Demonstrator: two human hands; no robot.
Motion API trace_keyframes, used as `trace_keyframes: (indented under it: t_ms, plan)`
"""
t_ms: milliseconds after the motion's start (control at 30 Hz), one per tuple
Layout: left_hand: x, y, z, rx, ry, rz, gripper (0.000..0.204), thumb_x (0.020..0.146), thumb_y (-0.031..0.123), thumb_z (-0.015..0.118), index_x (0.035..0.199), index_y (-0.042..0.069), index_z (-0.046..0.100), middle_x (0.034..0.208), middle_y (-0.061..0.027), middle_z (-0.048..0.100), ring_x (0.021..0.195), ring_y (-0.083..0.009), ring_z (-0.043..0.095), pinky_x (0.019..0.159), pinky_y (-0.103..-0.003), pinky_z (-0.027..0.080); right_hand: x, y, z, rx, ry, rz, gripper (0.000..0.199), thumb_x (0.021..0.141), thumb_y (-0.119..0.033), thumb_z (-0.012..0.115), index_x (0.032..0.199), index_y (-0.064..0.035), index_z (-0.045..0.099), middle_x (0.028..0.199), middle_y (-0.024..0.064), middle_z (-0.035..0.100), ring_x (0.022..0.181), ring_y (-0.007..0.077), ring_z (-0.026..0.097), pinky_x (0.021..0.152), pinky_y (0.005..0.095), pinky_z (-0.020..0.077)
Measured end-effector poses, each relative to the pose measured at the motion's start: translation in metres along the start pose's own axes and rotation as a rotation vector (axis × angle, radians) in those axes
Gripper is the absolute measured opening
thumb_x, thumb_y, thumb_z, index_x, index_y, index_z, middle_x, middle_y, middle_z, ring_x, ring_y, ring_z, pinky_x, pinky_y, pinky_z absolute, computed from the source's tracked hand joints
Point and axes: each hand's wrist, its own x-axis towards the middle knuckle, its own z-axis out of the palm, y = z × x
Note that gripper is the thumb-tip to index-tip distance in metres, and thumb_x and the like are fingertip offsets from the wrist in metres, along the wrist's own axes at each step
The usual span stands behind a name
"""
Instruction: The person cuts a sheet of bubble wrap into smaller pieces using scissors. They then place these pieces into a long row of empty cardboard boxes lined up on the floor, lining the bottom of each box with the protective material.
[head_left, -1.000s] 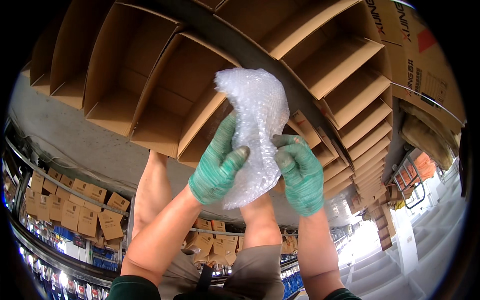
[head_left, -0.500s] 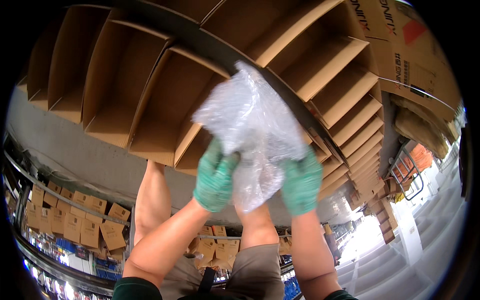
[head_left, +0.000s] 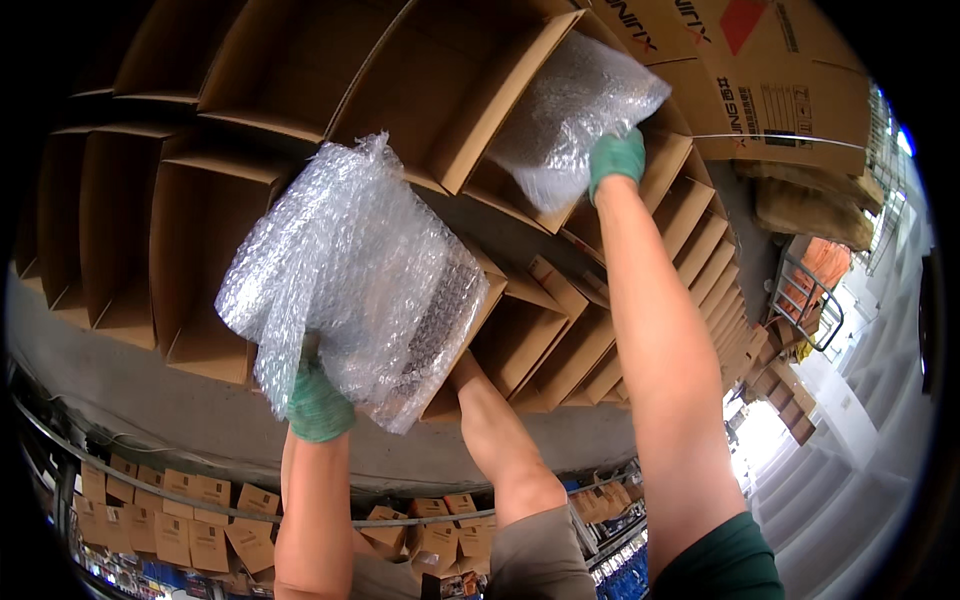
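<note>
My left hand, in a green glove, is closed on the lower edge of a large clear bubble wrap sheet, which spreads over the front row of open boxes. Farther off to the right, my gloved right hand grips another piece of bubble wrap at its lower right side. That piece lies partly inside an open cardboard box of the far row. The fingers of both hands are partly hidden by the plastic.
Open cardboard boxes stand in two long curving rows, running off to the right. Large printed cartons stand at the far right, near a metal trolley frame. Behind a rail, smaller cartons line the lower left. My legs are close to the front row.
The hands, close together on bunched bubble wrap before, are now apart. My right hand has reached up and right to a box with one piece; my left has moved left with the other.
</note>
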Motion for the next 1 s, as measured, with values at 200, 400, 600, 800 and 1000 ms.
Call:
trace_keyframes:
  t_ms: [200, 400, 600, 800, 1000]
  plan:
    - [-0.004, 0.002, 0.001, 0.143, 0.161, -0.02, 0.061, 0.09, 0.02, 0.057, 0.146, 0.001, 0.044, 0.141, -0.0154, 0.05, 0.127, -0.0309, 0.048, 0.111, -0.046, 0.038, 0.041, 0.044, 0.058, -0.23, 0.046, 0.011, 0.041, 0.097, -0.028, 0.051, 0.133, -0.01, 0.057, 0.132, 0.0066, 0.065, 0.117, 0.0244, 0.061, 0.105, 0.0326, 0.0435]
    - [-0.021, 0.022, -0.007, 0.12, 0.089, -0.099, 0.055, 0.081, 0.016, 0.061, 0.133, 0.003, 0.056, 0.124, -0.0114, 0.059, 0.117, -0.0283, 0.056, 0.105, -0.043, 0.044, 0.023, 0.046, 0.063, 0.241, 0.066, 0.042, 0.034, 0.098, -0.007, 0.045, 0.13, -0.0101, 0.056, 0.12, 0.0106, 0.065, 0.101, 0.0262, 0.065, 0.085, 0.0399, 0.0554]
    - [-0.021, 0.004, 0.002, 0.193, 0.04, -0.056, 0.062, 0.079, 0.018, 0.068, 0.137, 0.002, 0.054, 0.13, -0.0105, 0.059, 0.121, -0.0288, 0.054, 0.108, -0.042, 0.042, 0.037, 0.076, 0.064, -0.274, -0.075, -0.17, 0.048, 0.098, -0.015, 0.046, 0.146, -0.0126, 0.047, 0.142, 0.0084, 0.055, 0.121, 0.0286, 0.058, 0.101, 0.0409, 0.0479]
    - [-0.014, 0.0, -0.015, 0.356, -0.097, -0.045, 0.05, 0.098, 0.02, 0.066, 0.143, 0.002, 0.05, 0.139, -0.0076, 0.057, 0.122, -0.0194, 0.055, 0.105, -0.035, 0.044, 0.068, 0.076, 0.068, -1.148, -0.245, -0.051, 0.056, 0.103, -0.041, 0.043, 0.152, -0.0131, 0.041, 0.165, 0.0076, 0.03, 0.14, 0.034, 0.046, 0.114, 0.0435, 0.0387]
    - [-0.01, -0.01, -0.022, 0.36, -0.081, 0.034, 0.048, 0.102, 0.017, 0.06, 0.145, 0.002, 0.047, 0.142, -0.0107, 0.055, 0.123, -0.0214, 0.056, 0.105, -0.036, 0.046, -0.01, -0.028, 0.047, -1.411, -0.267, -0.5, 0.051, 0.085, -0.023, 0.068, 0.132, -0.0059, 0.057, 0.125, 0.0257, 0.061, 0.123, 0.0396, 0.058, 0.102, 0.0455, 0.0501]
